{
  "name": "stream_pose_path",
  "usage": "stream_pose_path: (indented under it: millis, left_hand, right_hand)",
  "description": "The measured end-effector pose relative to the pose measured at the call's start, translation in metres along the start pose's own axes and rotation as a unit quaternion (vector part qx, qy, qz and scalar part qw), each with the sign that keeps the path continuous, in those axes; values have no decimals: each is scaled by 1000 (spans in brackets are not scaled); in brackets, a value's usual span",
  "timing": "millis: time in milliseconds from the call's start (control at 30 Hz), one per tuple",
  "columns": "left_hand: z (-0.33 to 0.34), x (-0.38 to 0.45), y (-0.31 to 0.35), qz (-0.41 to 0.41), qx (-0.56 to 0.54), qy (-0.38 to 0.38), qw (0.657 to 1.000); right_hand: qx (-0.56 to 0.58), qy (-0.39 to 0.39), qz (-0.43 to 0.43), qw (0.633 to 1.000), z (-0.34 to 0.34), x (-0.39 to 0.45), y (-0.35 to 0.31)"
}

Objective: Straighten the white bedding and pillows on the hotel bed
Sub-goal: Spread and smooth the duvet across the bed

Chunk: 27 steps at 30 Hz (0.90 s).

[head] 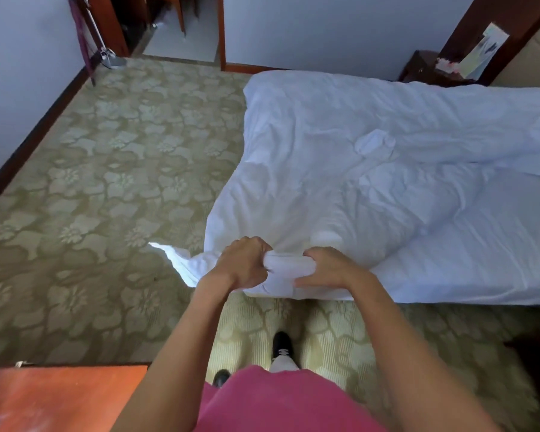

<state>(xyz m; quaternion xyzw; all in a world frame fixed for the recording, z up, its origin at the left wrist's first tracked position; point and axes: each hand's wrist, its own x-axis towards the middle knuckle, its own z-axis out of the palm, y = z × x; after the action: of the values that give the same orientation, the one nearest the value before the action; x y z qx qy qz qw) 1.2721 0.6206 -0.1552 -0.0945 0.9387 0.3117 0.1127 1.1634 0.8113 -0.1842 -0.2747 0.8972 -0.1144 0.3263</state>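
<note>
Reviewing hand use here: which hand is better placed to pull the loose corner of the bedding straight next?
Probably the left hand. Both hands grip the bunched white bedding at the bed's near edge, but the loose corner hangs out over the carpet on the left hand's side. The right hand sits farther from it.

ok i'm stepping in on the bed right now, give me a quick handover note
Left hand and right hand both grip a bunched edge of the white duvet at the near corner of the bed.
One loose corner hangs out over the carpet to the left.
Done: duvet lies across the bed.
Left: it is badly wrinkled, so pull it flat and square the edges. No pillows in view.
</note>
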Motion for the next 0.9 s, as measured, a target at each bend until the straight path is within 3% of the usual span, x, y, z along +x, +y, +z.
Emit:
stream_pose_path:
  millis: [67, 200, 333, 467, 633, 800, 900]
  left_hand:
    - [5, -2, -10, -3, 7, -9, 1000]
    - [3, -5, -35, -33, 25, -5, 999]
    - [8, -12, -48, -52, 54, -9, 997]
    - [12, -20, -53, -39, 67, -65, 995]
    - [11, -28, -51, -27, 126, 5, 992]
    - [64, -48, -64, -76, 104, -185, 974]
    - [66, -53, -63, -74, 112, -190, 973]
  right_hand:
    - [-98, -7, 27, 995, -7, 9, 6]
    - [-207, 50, 44, 976, -8, 13, 1]
    - [-176, 58, 109, 977, 11, -9, -8]
    - [-177, 48, 162, 970, 24, -45, -7]
    - [-128, 55, 198, 970, 44, -55, -13]
    - [-133, -37, 222, 965, 89, -67, -4]
    - [-139, -46, 203, 968, 74, -65, -1]
